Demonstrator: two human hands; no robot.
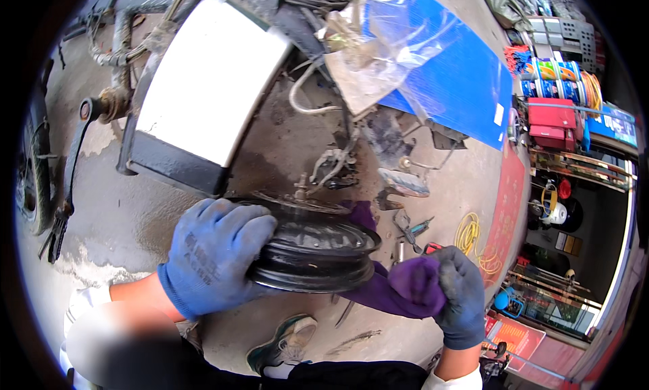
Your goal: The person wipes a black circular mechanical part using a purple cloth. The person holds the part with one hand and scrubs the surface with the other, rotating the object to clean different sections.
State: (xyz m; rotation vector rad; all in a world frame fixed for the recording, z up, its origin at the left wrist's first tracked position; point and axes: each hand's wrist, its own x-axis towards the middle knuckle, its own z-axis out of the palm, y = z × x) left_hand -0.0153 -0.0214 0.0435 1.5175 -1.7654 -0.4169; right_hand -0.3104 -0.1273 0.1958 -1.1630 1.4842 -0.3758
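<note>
My left hand, in a blue knit work glove, grips the left side of a black metal wheel rim. A rusty axle end stands up just behind the rim. My right hand, in a darker, dirtied glove of the same kind, clutches a bunched purple cloth. The cloth stretches leftward from that hand and passes under the rim. More purple cloth shows at the rim's far side. Whether the cloth touches the rim underneath is hidden.
A black vehicle body part with a white top and a crank arm stand at left. Behind lie a blue panel and plastic wrap. Right of the rim are pliers and coiled yellow cord. My shoe is below.
</note>
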